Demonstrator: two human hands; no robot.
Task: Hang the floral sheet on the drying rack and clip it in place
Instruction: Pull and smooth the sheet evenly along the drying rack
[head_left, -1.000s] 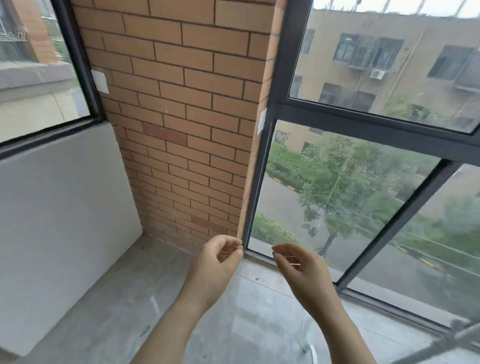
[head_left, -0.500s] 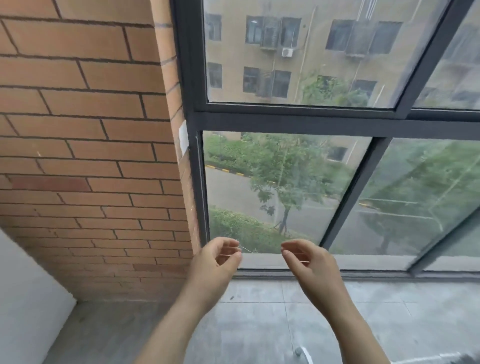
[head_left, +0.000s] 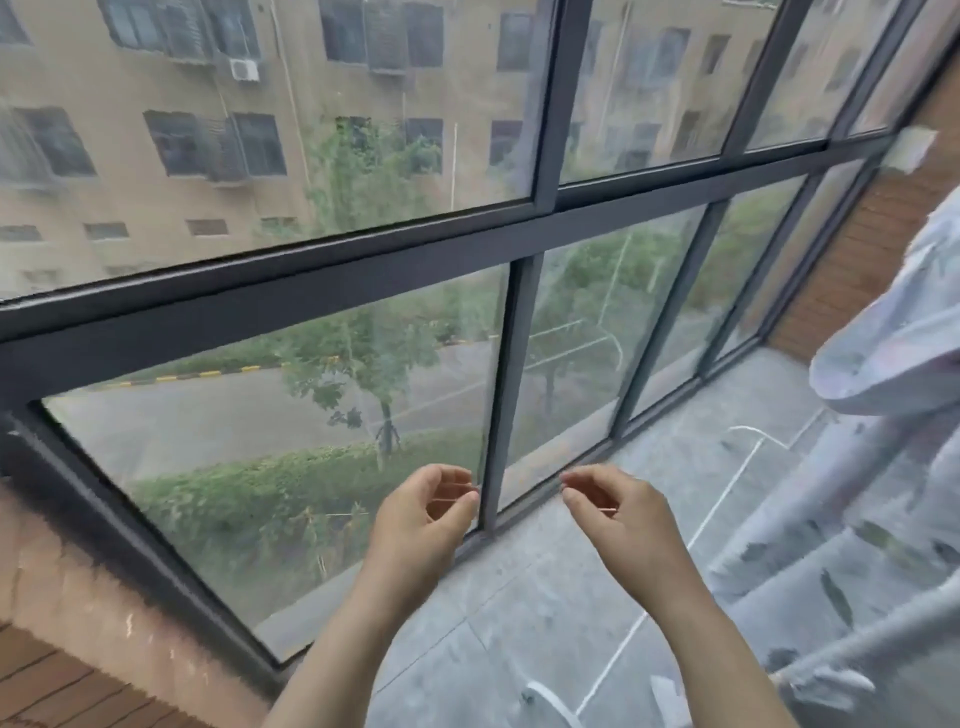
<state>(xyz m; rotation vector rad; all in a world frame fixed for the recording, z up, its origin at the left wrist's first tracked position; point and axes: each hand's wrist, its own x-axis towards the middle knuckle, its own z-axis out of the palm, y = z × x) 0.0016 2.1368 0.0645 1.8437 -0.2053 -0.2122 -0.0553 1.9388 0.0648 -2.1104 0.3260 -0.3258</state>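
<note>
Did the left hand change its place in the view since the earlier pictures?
No. The left hand stays low and central; the dark window frame drifts behind it, so the head turned.

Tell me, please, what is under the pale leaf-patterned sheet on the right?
Under the pale leaf-patterned sheet, white metal rack bars and grey concrete floor show. Most of the rack is covered, and no clips are visible.

I see my left hand (head_left: 421, 512) and right hand (head_left: 615, 512) raised side by side before the window (head_left: 291, 415), fingers (head_left: 569, 498) curled, apparently empty. The floral sheet (head_left: 883, 525) hangs over the drying rack (head_left: 852, 639) at right, above the concrete floor (head_left: 545, 597).
</note>
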